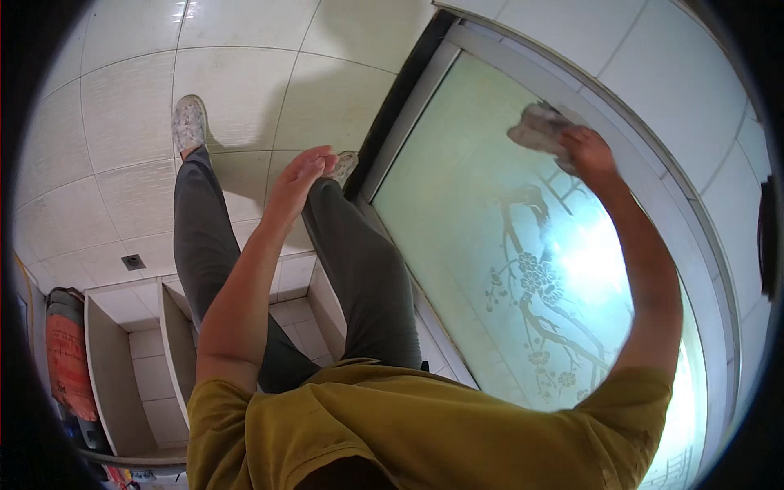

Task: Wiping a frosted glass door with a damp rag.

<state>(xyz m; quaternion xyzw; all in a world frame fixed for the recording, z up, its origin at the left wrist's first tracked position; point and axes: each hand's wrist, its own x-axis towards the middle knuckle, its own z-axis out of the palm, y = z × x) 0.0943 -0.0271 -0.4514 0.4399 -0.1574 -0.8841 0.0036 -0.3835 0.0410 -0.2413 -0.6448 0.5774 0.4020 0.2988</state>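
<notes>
My right hand (588, 150) presses a crumpled grey-brown cloth (539, 130) to the upper part of a frosted glass door panel (441, 165). The cloth lies across the glass close to the metal door frame (520, 52). Etched branches and blossoms (539, 275) decorate the pane below it, and a bright glare covers part of the glass beside my forearm. My left hand (306, 168) hangs in the air above my knee, its fingers loosely bent, with nothing seen in it.
Pale tiles cover the floor (233, 92), where a small drain (133, 262) is set. Tiled, walled compartments (153, 361) stand at lower left, next to an orange and grey bundle (67, 361). A dark strip (401, 104) edges the door frame. White wall tiles (667, 79) flank it on the right.
</notes>
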